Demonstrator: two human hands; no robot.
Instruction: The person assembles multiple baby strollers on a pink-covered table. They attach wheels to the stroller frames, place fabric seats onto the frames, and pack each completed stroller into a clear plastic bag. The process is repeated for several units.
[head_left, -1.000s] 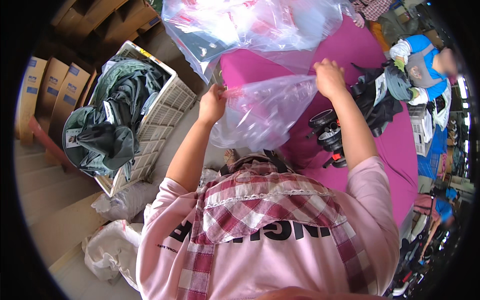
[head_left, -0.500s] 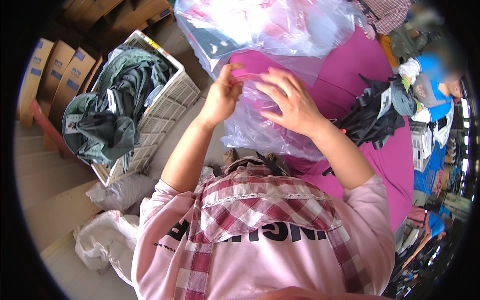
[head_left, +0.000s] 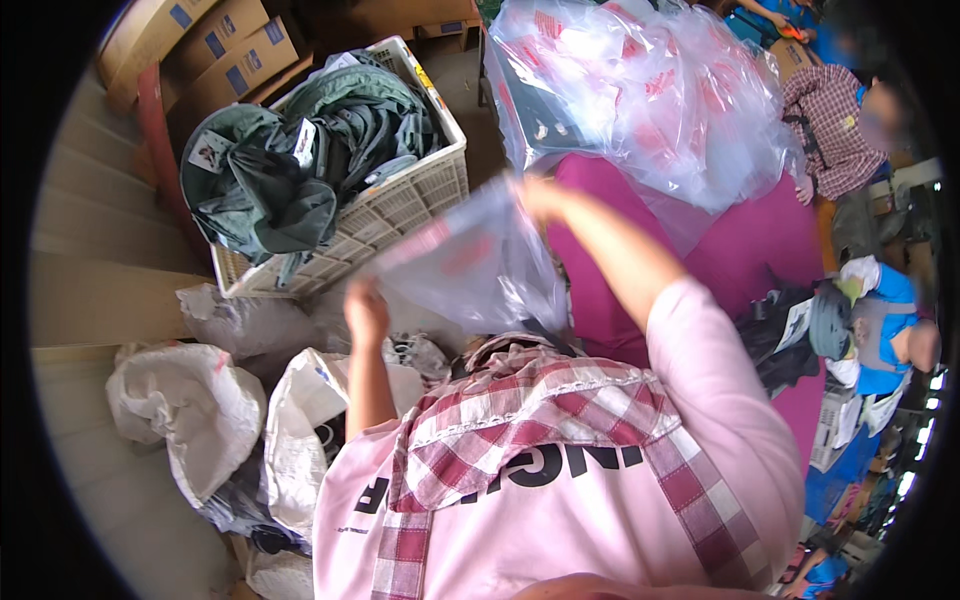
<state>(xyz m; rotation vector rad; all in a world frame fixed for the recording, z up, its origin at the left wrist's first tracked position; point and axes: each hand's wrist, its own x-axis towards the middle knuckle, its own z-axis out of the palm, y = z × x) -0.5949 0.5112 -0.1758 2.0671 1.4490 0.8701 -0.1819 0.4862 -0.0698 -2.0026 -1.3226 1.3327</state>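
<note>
A clear plastic bag (head_left: 465, 265) with red print is stretched slantwise between my hands, its upper edge taut and partly blurred. My left hand (head_left: 366, 310) is closed at the bag's lower left corner, beside the crate. Farther up and to the right, my right hand (head_left: 540, 198) grips the other end of that edge, near the table covered in magenta cloth (head_left: 608, 290). Beyond it lies a large heap of similar clear plastic bags (head_left: 650, 90).
At left stands a cream plastic crate (head_left: 350, 235) full of dark green fabric goods (head_left: 290, 160) with tags. White woven sacks (head_left: 190, 410) sit below it; cardboard boxes (head_left: 240, 50) stand behind. Black fabric goods (head_left: 780, 335) lie at the table's right, near a person in blue (head_left: 885, 310).
My hands have moved apart, the left one down and leftward, drawing the bag out between them. The view has turned left, showing more of the sacks.
</note>
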